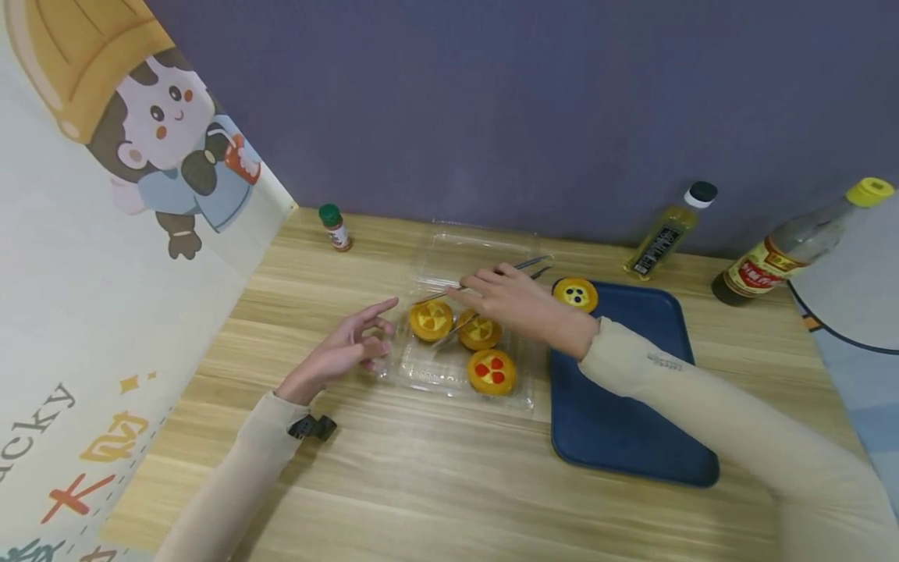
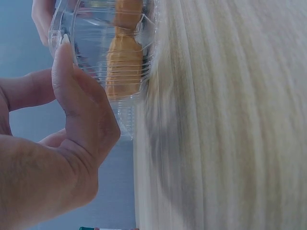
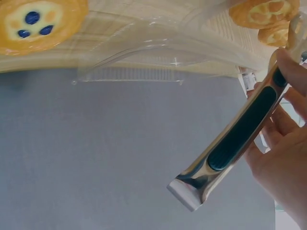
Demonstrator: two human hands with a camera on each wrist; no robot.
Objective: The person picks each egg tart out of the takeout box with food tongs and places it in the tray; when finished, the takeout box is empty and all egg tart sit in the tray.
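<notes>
My right hand (image 1: 513, 304) grips metal tongs (image 3: 242, 129) with teal handle pads. The spread arms reach either side of a yellow-topped tart (image 1: 431, 318), at the left of a clear plastic box (image 1: 428, 376). Beside it sit a second yellow-topped tart (image 1: 481, 334) and a tart with red pieces (image 1: 492, 372). At the box's left side is my left hand (image 1: 344, 347), its fingers spread and partly bent. In the left wrist view a fingertip overlaps the box rim (image 2: 60, 28); whether it presses there is unclear.
A tart with blue berries (image 1: 575, 294) lies at the corner of a dark blue tray (image 1: 618, 421), right of the box. The box's lid (image 1: 477, 254) lies open behind. Along the back stand a green-capped jar (image 1: 335, 228), an oil bottle (image 1: 660, 242) and a yellow-capped bottle (image 1: 772, 257).
</notes>
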